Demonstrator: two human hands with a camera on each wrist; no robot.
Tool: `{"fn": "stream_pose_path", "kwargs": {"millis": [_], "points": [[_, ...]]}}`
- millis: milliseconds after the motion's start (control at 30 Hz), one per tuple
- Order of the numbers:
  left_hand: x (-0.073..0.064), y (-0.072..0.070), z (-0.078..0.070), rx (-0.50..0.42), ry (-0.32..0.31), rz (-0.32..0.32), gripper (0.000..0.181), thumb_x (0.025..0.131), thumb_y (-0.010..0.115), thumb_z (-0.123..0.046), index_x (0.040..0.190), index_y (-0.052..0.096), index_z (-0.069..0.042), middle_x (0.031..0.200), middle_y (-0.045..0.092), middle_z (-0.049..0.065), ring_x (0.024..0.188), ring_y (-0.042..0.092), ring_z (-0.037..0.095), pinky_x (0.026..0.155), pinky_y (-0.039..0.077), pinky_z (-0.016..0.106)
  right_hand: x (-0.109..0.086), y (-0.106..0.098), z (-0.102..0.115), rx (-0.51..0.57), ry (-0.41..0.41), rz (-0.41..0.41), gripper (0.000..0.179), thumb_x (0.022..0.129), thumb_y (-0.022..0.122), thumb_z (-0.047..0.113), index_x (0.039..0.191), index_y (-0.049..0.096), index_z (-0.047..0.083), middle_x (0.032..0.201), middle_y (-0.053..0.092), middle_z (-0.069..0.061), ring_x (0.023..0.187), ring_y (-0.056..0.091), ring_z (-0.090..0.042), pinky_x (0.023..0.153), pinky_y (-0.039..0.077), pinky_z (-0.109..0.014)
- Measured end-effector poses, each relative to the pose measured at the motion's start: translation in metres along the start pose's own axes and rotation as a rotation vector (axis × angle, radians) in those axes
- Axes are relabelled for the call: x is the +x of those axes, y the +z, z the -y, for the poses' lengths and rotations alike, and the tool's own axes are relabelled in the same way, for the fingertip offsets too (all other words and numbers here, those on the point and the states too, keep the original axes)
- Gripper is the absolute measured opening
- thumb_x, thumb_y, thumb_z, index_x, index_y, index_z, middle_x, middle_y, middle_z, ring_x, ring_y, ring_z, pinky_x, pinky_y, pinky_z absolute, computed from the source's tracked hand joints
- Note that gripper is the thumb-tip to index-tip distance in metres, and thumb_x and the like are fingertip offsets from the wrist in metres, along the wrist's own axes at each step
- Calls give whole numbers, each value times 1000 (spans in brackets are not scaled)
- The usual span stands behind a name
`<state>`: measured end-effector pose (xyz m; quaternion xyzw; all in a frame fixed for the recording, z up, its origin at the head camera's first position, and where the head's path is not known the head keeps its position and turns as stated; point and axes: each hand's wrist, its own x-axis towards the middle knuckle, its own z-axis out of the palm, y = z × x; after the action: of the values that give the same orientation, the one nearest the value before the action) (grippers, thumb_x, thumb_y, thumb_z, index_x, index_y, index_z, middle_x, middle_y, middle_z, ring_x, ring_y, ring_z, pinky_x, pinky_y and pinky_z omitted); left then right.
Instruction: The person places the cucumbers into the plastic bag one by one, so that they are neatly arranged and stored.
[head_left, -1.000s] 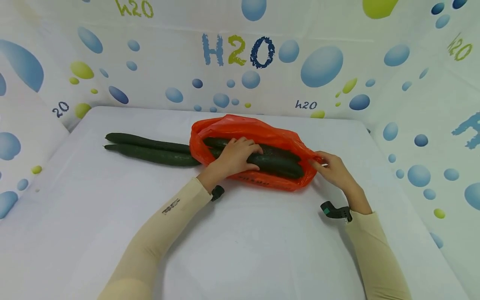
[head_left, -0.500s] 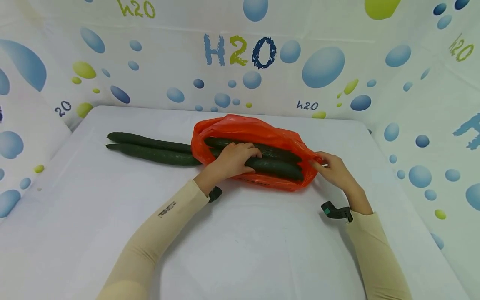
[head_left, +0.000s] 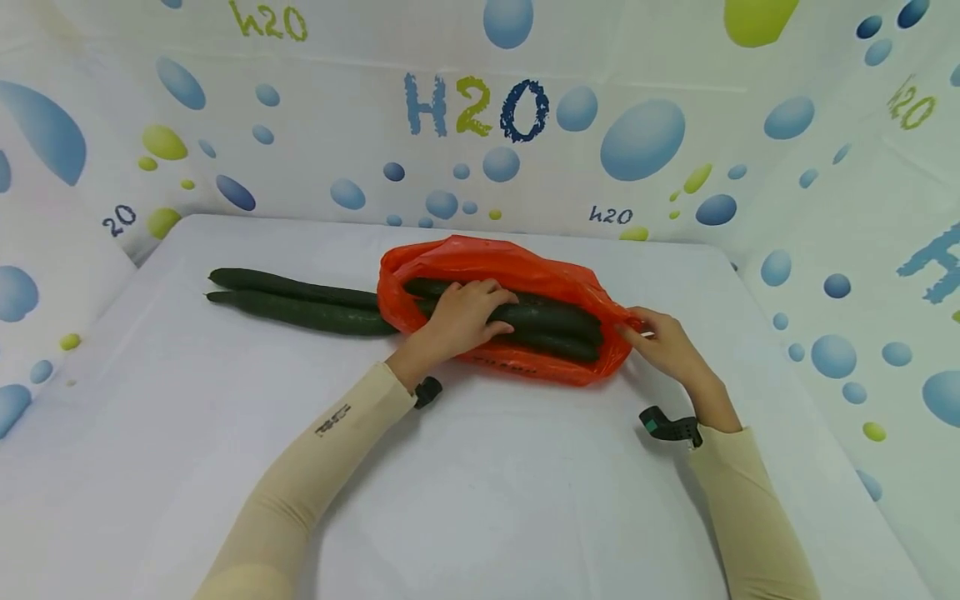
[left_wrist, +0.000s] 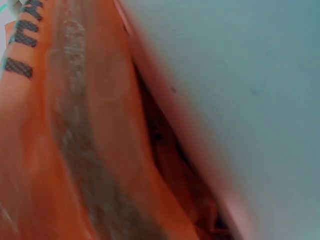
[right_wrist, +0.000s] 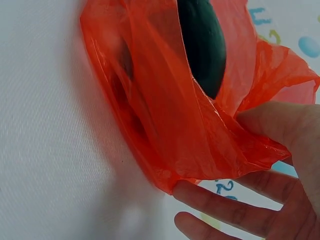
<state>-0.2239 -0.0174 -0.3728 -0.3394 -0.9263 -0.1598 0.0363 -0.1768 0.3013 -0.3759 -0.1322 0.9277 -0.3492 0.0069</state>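
A red plastic bag [head_left: 480, 250] lies on its side with its mouth open, and dark green cucumbers rest inside. My left hand [head_left: 459, 318] reaches into the bag and grips a long cucumber [head_left: 551, 317] from above. Another cucumber [head_left: 566, 344] lies along the front side in the bag. At the bag's right end, my right hand [head_left: 667, 343] pinches the rim between thumb and fingers; in the right wrist view the thumb [right_wrist: 270, 120] presses the film. The left wrist view shows mostly the bag's side [left_wrist: 100, 125], with the left hand's fingers out of sight.
Two more cucumbers, a rear one [head_left: 292, 287] and a front one [head_left: 307, 315], lie side by side left of the bag, their right ends hidden by it. A white cloth [head_left: 480, 500] covers the table. A patterned white sheet [head_left: 300, 108] hangs behind.
The cucumber under my left hand has shifted slightly back and up, showing more of the one in front of it. My right hand keeps its pinch on the bag rim.
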Motion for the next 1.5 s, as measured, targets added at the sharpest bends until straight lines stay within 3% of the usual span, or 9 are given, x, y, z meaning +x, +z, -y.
{"fn": "stream_pose_path", "kwargs": {"millis": [133,333,567,733,933,1200,1500], "points": [[0,-1,-1,-42,-31,-6,43,89,72,-35,126,63,-16,119,60,8,114,54,26,101,41,49,0,0,2,3,-5,1,33,100,52,12,128,56,-7,122,61,-27,109,57,-42,89,52,-55],[0,-6,-2,-20,-44,7,45,87,74,-36,125,63,-16,122,59,8,115,49,27,102,41,46,0,-1,2,3,-8,-2,34,100,53,13,128,57,-6,122,61,-26,109,57,-42,88,52,-55],[-7,-5,3,-23,-21,-6,47,88,72,-39,128,61,-16,122,59,8,115,53,27,101,42,48,-1,2,0,10,2,2,35,101,53,15,129,56,-6,124,60,-26,110,56,-40,89,52,-55],[-22,-6,9,-41,24,-82,44,91,69,-38,128,61,-15,122,59,8,117,52,27,102,41,48,0,4,0,17,-6,3,34,100,52,13,128,56,-6,122,61,-26,109,57,-41,88,52,-55],[-39,-7,16,-43,133,-213,37,92,69,-32,123,64,-12,121,59,9,122,47,28,104,38,47,0,5,-2,7,-3,6,34,101,52,14,128,56,-6,123,61,-26,109,57,-41,88,52,-55],[-54,-25,25,-37,249,-298,33,90,71,-23,120,65,-9,119,57,12,121,47,30,105,37,49,0,4,-3,-12,-4,-4,33,100,52,12,128,56,-6,122,61,-26,108,58,-41,87,53,-55],[-68,-41,43,-23,334,-421,32,85,77,-15,115,67,-9,114,59,13,116,51,30,100,41,50,1,5,0,-18,11,7,33,101,52,13,127,56,-6,121,61,-26,105,59,-39,87,53,-53]]}}
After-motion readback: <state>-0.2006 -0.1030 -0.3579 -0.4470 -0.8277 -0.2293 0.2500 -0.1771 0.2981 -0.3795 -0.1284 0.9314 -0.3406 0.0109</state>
